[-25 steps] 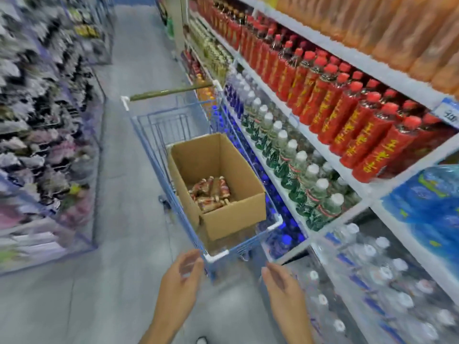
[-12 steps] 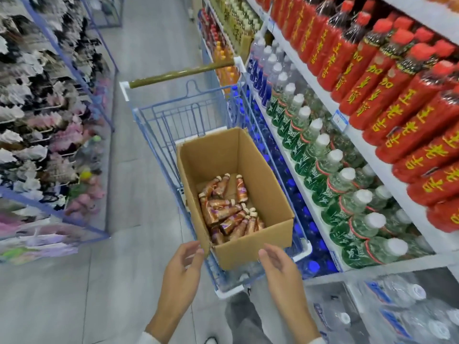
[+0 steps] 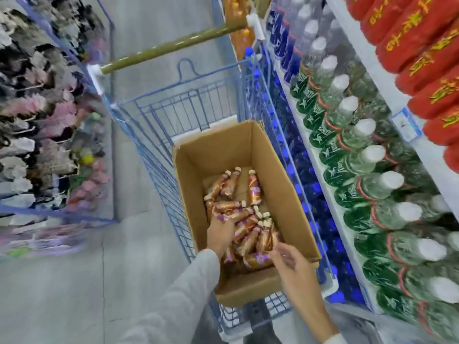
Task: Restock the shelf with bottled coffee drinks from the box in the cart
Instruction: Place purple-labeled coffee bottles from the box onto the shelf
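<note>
left hand grip: left hand (image 3: pixel 221 232) is lying palm down on the bottles (image 3: pixel 253 189) in the box (image 3: pixel 280 170); its fingers are dipping in among them and hiding there, so i cannot tell whether it is clasping one
right hand grip: right hand (image 3: pixel 295 271) is holding nothing; its fingers (image 3: pixel 277 253) are pointing loose and spread at the nearest bottle, touching it or just short of it
bottles: small brown coffee drinks with pale caps are lying on their sides in a loose heap on the box floor, most crowding the near end, three lying apart toward the far end
box: open cardboard, sitting in the near end of the cart (image 3: pixel 173 112), close to its shelf-side wall
shelf: shelf (image 3: pixel 407 125) is running along the right, just beside the cart, showing water (image 3: pixel 352 135) and red bottles (image 3: pixel 422 70); no coffee slot is showing
risk: the bottles are lying crossed over one another, so pulling one from under may be dragging its neighbours or letting it slip from a partial hold; both hands are working the same crowded end and may be blocking each other; the cart is standing on wheels, so leaning on it may be nudging it off
pose: both arms are hanging forward and down into the box; the left forearm in a grey sleeve (image 3: pixel 188 289) is slanting over the left wall, wrist bending down; the right wrist is crossing the near right corner, hand angling left
</note>
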